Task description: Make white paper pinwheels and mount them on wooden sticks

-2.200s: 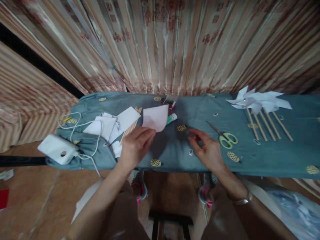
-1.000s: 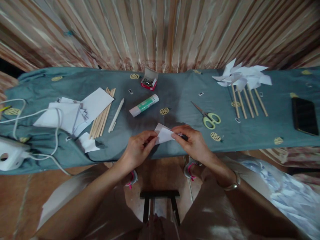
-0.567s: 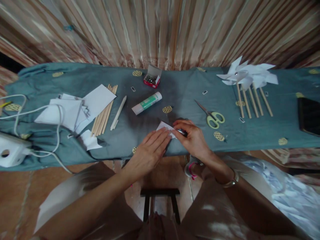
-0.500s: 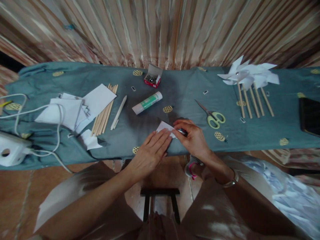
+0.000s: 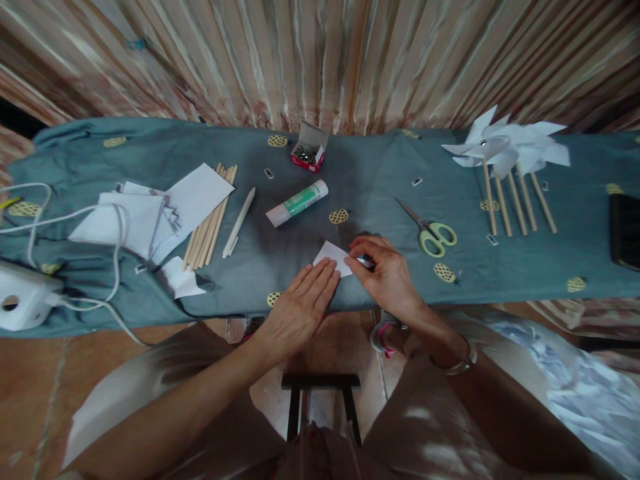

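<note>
My left hand [image 5: 299, 305] lies flat, fingers stretched out, on the lower left of a small piece of white paper [image 5: 332, 252] near the table's front edge. At the paper's right corner, my right hand [image 5: 384, 272] is closed, thumb and forefinger pinched together. A small dark object with a shiny part [image 5: 368, 261] shows within its fingers; its kind is mostly hidden by the hand. Beyond the paper lies a white and green glue stick [image 5: 299, 203]. Scissors with light green handles [image 5: 436, 239] rest to the right of my right hand.
Wooden sticks [image 5: 212, 227], a white pen [image 5: 239, 223] and white paper sheets [image 5: 131, 223] lie left. An open red box [image 5: 307, 157] of small metal pieces stands behind. Several paper pinwheels [image 5: 530, 147] lie right, near a dark device [image 5: 625, 230]. White cables [image 5: 118, 267] cross the left end.
My left hand has slid slightly down and left, uncovering more of the paper. The right hand keeps its pinch at the paper's corner. The whole view has shifted slightly.
</note>
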A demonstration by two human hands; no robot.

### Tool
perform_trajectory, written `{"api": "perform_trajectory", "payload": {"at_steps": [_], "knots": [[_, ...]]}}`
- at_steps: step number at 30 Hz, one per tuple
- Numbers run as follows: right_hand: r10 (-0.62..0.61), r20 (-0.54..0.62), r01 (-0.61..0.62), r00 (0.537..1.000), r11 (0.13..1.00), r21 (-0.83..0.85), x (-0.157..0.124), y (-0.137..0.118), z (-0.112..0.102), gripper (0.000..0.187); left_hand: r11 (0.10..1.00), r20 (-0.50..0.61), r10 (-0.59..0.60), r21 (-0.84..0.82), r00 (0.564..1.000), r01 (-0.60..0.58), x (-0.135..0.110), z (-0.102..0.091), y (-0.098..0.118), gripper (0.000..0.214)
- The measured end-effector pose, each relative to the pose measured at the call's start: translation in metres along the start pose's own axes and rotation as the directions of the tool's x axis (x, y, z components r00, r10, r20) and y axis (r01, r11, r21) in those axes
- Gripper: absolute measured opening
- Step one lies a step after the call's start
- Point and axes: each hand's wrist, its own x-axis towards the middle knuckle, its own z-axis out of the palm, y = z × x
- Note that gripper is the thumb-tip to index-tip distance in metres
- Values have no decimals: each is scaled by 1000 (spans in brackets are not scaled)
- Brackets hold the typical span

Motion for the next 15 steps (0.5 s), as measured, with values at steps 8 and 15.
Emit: {"api": "perform_trajectory", "payload": {"at_steps": [8, 15], "knots": [[-27, 6, 28, 1000, 998, -60, -4, -2, -1, 2, 1000, 3, 9, 21, 1000, -9, 0, 0, -1, 56], [-62, 13, 64, 998, 988, -142, -16, 1, -1, 36, 1000, 18, 4, 7, 1000, -5, -1, 2, -2, 60]]}}
